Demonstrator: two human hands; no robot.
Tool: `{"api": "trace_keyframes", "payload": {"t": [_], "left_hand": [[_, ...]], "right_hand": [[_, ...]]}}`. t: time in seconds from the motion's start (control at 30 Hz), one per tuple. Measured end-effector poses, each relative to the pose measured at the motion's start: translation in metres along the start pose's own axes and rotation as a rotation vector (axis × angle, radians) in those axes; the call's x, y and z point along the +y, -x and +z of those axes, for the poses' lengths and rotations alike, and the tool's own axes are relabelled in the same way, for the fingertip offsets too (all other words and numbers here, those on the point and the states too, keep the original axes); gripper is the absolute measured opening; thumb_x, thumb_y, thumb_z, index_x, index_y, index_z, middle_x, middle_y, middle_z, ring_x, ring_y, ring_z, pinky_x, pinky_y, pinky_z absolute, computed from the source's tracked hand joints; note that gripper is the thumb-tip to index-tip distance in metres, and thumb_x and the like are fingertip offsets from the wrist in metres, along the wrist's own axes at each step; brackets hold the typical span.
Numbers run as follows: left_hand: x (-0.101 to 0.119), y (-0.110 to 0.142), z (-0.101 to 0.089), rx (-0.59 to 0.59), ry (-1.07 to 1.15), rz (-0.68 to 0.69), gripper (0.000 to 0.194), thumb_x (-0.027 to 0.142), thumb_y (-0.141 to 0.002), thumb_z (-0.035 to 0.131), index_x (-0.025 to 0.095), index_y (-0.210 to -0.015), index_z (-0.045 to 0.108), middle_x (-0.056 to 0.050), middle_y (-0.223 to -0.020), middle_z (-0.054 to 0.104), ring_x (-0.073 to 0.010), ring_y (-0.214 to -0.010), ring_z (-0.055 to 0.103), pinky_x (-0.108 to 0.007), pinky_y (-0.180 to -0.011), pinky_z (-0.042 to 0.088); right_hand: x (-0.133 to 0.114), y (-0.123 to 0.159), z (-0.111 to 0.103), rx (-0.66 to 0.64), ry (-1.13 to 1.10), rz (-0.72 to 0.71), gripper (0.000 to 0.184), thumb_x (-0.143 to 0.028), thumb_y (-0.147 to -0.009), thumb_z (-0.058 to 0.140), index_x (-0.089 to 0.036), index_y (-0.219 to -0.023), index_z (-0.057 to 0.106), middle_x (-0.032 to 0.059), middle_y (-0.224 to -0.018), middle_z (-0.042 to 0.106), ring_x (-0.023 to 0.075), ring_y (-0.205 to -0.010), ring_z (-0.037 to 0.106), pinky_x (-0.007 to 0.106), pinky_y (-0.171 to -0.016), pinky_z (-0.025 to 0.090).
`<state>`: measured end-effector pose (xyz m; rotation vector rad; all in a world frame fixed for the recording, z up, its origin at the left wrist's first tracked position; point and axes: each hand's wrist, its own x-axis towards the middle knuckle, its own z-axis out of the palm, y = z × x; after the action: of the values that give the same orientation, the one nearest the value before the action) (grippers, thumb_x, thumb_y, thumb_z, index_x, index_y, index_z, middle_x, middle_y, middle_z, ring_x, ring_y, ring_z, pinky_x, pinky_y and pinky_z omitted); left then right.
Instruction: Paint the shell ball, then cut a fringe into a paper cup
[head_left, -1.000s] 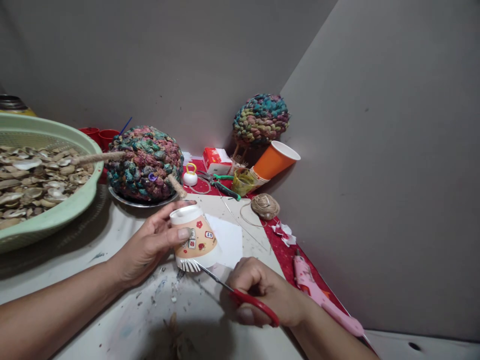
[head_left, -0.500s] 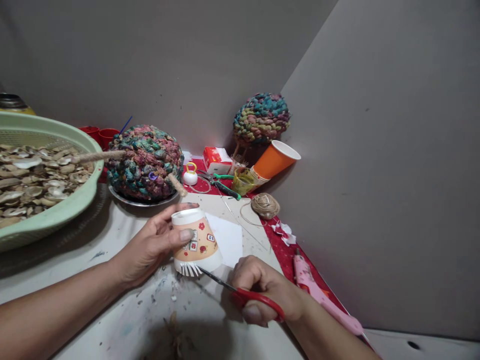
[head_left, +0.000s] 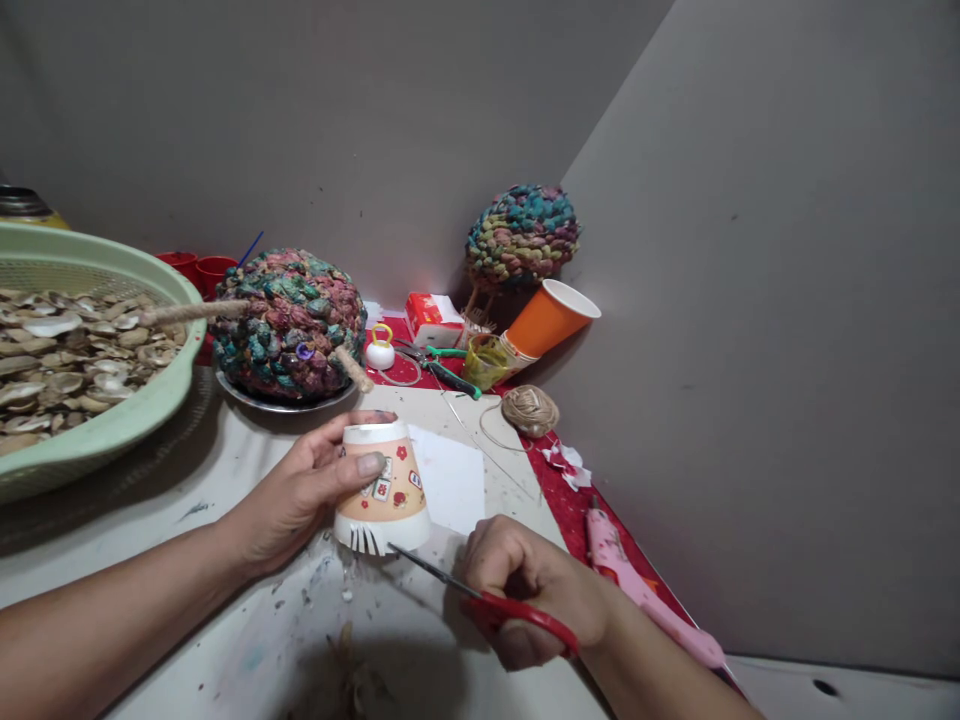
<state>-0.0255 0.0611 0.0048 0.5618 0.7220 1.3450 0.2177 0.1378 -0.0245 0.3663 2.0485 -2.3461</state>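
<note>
My left hand [head_left: 322, 485] grips a paper cup [head_left: 394, 490] turned upside down, thumb across its printed orange side and fingers behind it. Several narrow slits fringe the cup's white lower edge on the left. Red-handled scissors [head_left: 525, 612] are in my right hand [head_left: 529, 585], fingers wrapped round the loops. Their blade tips reach the cup's lower edge just right of the slits. A white sheet of paper [head_left: 454, 475] lies on the table behind the cup.
A green basket of shells [head_left: 169, 400] stands left. A colourful shell-covered ball [head_left: 292, 330] rests on a metal dish. Farther back are pliers [head_left: 454, 375], an orange cup [head_left: 551, 325] and a twine ball [head_left: 531, 411]. A pink glue gun [head_left: 649, 600] lies right.
The cup has turned slightly and shifted a little left and down in my left hand. The scissors' tips have moved slightly left and down along its edge.
</note>
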Motion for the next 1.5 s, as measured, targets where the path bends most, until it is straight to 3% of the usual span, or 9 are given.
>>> {"api": "trace_keyframes", "payload": {"t": [0.17, 0.37, 0.5, 0.9, 1.5], "left_hand": [[0.002, -0.001, 0.001, 0.007, -0.003, 0.000, 0.041, 0.026, -0.071, 0.086, 0.017, -0.106, 0.067, -0.006, -0.085, 0.078, -0.0185, -0.072, 0.073, -0.028, -0.069, 0.058], [0.002, 0.000, 0.001, 0.004, -0.036, 0.001, 0.043, 0.028, -0.072, 0.085, 0.018, -0.108, 0.065, -0.005, -0.081, 0.077, -0.0188, -0.069, 0.073, -0.028, -0.067, 0.058], [-0.001, 0.000, -0.001, -0.037, -0.067, 0.006, 0.044, 0.027, -0.073, 0.085, 0.019, -0.111, 0.064, -0.006, -0.086, 0.077, -0.0186, -0.074, 0.073, -0.029, -0.071, 0.058], [-0.004, 0.002, 0.001, -0.094, -0.133, 0.035, 0.040, 0.027, -0.073, 0.085, 0.021, -0.108, 0.066, -0.003, -0.090, 0.075, -0.0160, -0.075, 0.070, -0.028, -0.073, 0.055], [-0.002, 0.004, 0.003, -0.125, -0.264, 0.035, 0.049, 0.033, -0.071, 0.086, 0.020, -0.110, 0.060, 0.002, -0.088, 0.067, -0.0112, -0.075, 0.060, -0.023, -0.071, 0.051]], "right_hand": [[0.001, 0.003, -0.001, 0.050, 0.044, -0.075, 0.060, -0.065, -0.070, 0.078, -0.014, -0.052, 0.053, -0.0032, -0.045, 0.045, 0.0050, -0.040, 0.036, 0.019, -0.040, 0.028], [-0.001, -0.002, 0.005, -0.011, 0.076, 0.042, 0.068, -0.075, -0.061, 0.079, -0.014, -0.050, 0.050, -0.0041, -0.043, 0.044, 0.0050, -0.039, 0.036, 0.019, -0.039, 0.029], [-0.006, -0.004, 0.009, -0.020, 0.038, 0.158, 0.069, -0.077, -0.062, 0.077, -0.012, -0.053, 0.056, -0.0022, -0.044, 0.049, 0.0055, -0.037, 0.040, 0.018, -0.037, 0.031], [-0.017, -0.006, 0.014, 0.044, -0.104, 0.308, 0.050, -0.046, -0.053, 0.096, -0.008, -0.053, 0.062, -0.0019, -0.043, 0.053, 0.0033, -0.033, 0.044, 0.012, -0.033, 0.035], [-0.012, -0.005, 0.013, 0.016, -0.129, 0.357, 0.060, -0.064, -0.056, 0.088, -0.009, -0.057, 0.063, -0.0034, -0.042, 0.052, 0.0042, -0.034, 0.046, 0.013, -0.036, 0.039]]}}
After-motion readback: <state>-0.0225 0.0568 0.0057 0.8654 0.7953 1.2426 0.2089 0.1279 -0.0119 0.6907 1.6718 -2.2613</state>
